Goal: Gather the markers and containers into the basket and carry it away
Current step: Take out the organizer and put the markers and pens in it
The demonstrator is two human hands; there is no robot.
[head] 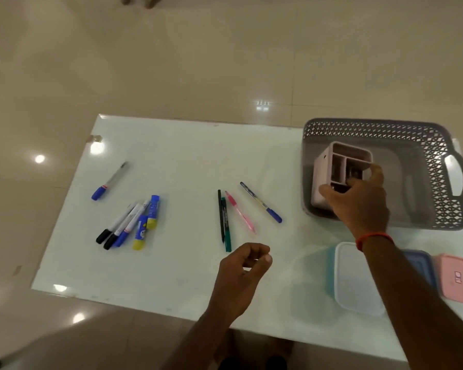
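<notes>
While the right hand (pixel 358 206) reaches over the near wall of the grey perforated plastic basket (pixel 439 145), its fingers (pixel 377 172) grip the pale pink plastic desk organizer (pixel 340 161) at the near top rim, thumb on the left corner, other fingers curled over the right edge. The organizer sits inside the basket's left half, tilted, its open top divided into several compartments; whether it rests on the basket floor, cannot tell. The basket stands at the far right of the white table (pixel 185 156), handle to the right.

The left hand (pixel 238 279) hovers above the table, fingers loosely curled, holding nothing, just beside the tip of a green pen (pixel 226 228). A black pen (pixel 220 212), a pink pen (pixel 239 212) and a blue-capped pen (pixel 261 202) lie alongside. Further left is a cluster of whiteboard markers (pixel 123 225) with two blue-and-yellow glue sticks (pixel 141 232), and one blue-capped marker (pixel 108 181) lies apart. Near right are a clear-lidded teal container (pixel 350 276), a blue-lidded container (pixel 417 260) and a pink-lidded container (pixel 457 279).
</notes>
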